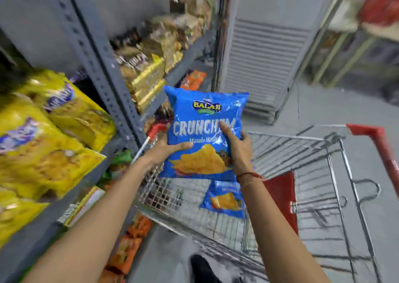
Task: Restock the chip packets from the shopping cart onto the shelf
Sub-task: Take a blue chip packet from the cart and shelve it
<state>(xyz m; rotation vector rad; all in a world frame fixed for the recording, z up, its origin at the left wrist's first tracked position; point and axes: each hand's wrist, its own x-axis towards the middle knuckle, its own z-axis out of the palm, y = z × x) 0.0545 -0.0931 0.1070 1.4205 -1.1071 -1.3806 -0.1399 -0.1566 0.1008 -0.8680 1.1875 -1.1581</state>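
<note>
I hold a blue chip packet (205, 118) upright above the shopping cart (336, 166). My left hand (164, 151) grips its lower left edge, thumb across the front. On the packet's right side my right hand (238, 151) grips it, one finger lying on the printed front. A second blue chip packet (224, 200) lies inside the cart basket, just below the held one. The grey metal shelf (103, 151) runs along my left, with yellow chip packets (54, 136) stacked on it.
A grey shelf upright (101, 67) stands between the yellow packets and gold and brown snack packs (149, 75) farther back. Orange packets (129, 246) fill the lower shelf. A louvred grey cabinet (263, 67) stands ahead. My foot (203, 269) is beside the cart.
</note>
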